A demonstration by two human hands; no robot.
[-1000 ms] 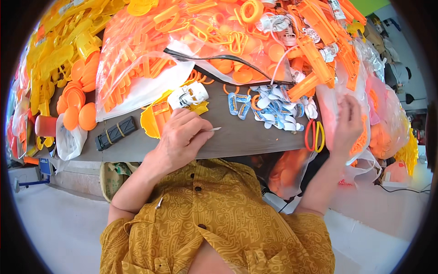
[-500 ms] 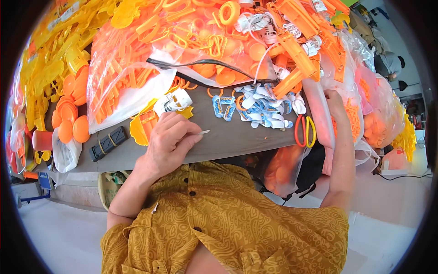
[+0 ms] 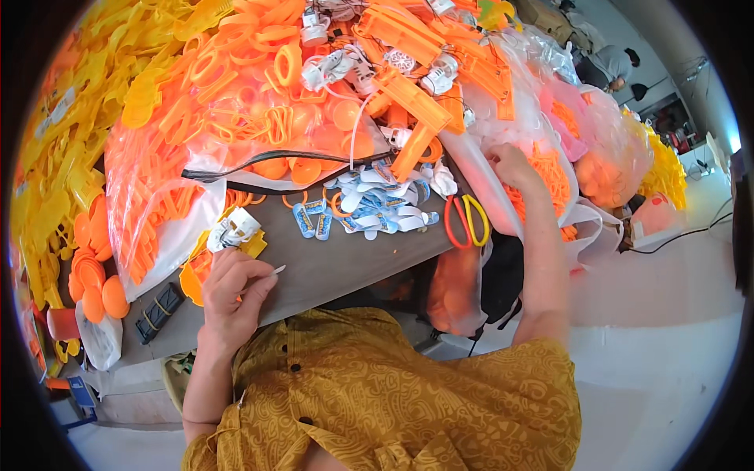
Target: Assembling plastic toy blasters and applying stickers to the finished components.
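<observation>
Printed lettering stands on the small blue-and-white tags (image 3: 377,206) heaped on the desk (image 3: 338,265). A few at the left end of the heap lie with their printed faces up, bold letters running lengthwise over blue; others show plain white or overlap, cutting off the print. Dark marks on the white plastic unit (image 3: 234,229) farther left may be print or openings; I cannot tell. At far left, a whitish label-like patch (image 3: 60,107) among the yellow parts (image 3: 78,177) is too small to read.

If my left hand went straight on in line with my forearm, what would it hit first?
Your left hand would probably meet the white plastic part just past its knuckles; depth is unclear.
</observation>
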